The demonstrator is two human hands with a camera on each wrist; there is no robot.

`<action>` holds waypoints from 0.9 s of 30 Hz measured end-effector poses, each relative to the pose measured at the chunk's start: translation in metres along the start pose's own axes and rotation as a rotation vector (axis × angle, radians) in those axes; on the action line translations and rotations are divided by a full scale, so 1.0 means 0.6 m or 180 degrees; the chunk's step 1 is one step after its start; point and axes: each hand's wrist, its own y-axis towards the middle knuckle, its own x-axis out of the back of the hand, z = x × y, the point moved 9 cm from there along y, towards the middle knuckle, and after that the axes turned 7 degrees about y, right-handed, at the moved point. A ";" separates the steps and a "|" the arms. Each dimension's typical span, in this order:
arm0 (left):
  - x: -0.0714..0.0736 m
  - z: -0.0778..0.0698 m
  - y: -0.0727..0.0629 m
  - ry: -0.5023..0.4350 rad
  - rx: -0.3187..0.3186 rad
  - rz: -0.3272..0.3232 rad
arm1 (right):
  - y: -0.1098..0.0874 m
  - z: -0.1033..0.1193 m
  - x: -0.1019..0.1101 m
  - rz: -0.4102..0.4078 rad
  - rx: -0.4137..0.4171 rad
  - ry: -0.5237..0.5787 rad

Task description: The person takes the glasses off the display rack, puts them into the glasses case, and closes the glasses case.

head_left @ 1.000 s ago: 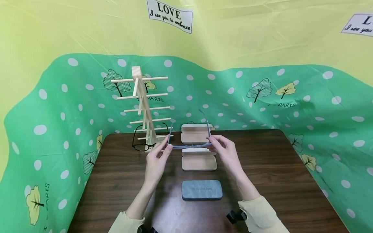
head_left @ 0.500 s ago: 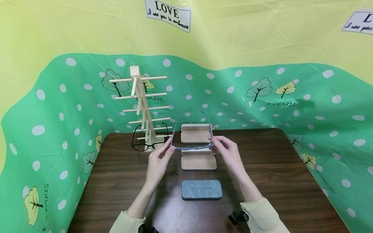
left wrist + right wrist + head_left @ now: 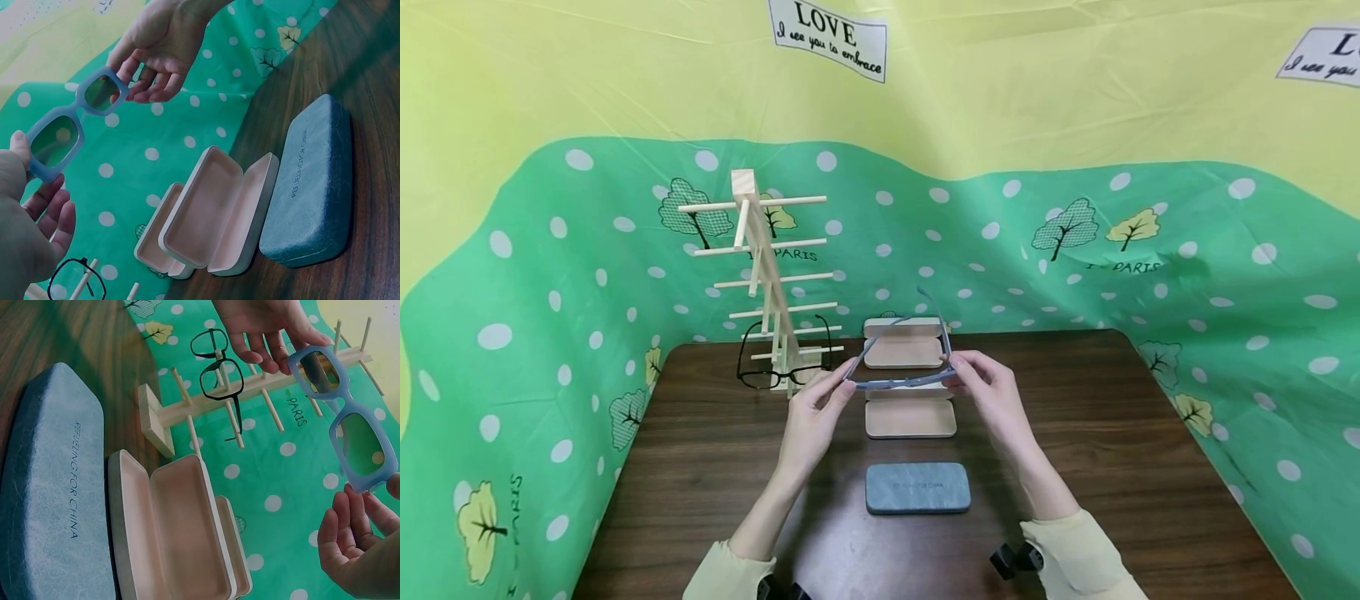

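Observation:
Blue-framed sunglasses (image 3: 78, 112) with dark lenses are held up in the air above the opened cases. My left hand (image 3: 808, 425) pinches one end of the frame by the hinge, between thumb and fingers. At the opposite end my right hand (image 3: 992, 400) pinches the frame the same way. Both temples point away from me, the left one slanting inward. Below the sunglasses lies an open glasses case (image 3: 910, 418) with a beige lining; a second open case (image 3: 901, 352) stands behind it. Nearer to me is a closed blue-grey glasses case (image 3: 917, 487).
A wooden display rack (image 3: 760, 250) with several side pegs stands at the back left. Black-framed glasses (image 3: 222, 380) hang on its low pegs, close to my left hand. Polka-dot green and yellow cloth (image 3: 1000, 225) rises behind the dark wooden table (image 3: 1112, 442).
The left temple of the sunglasses has swung inward, toward the right. My left hand has shifted slightly right with its end of the frame; the right hand has barely moved.

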 end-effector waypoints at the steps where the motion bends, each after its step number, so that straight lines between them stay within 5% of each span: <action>1: -0.001 0.000 0.001 0.0002 -0.0007 0.0016 | 0.000 -0.001 0.001 -0.0010 -0.0012 0.0005; 27: -0.020 0.007 0.008 0.0172 -0.0347 -0.0018 | -0.005 -0.035 0.017 -0.0248 -0.0241 0.0018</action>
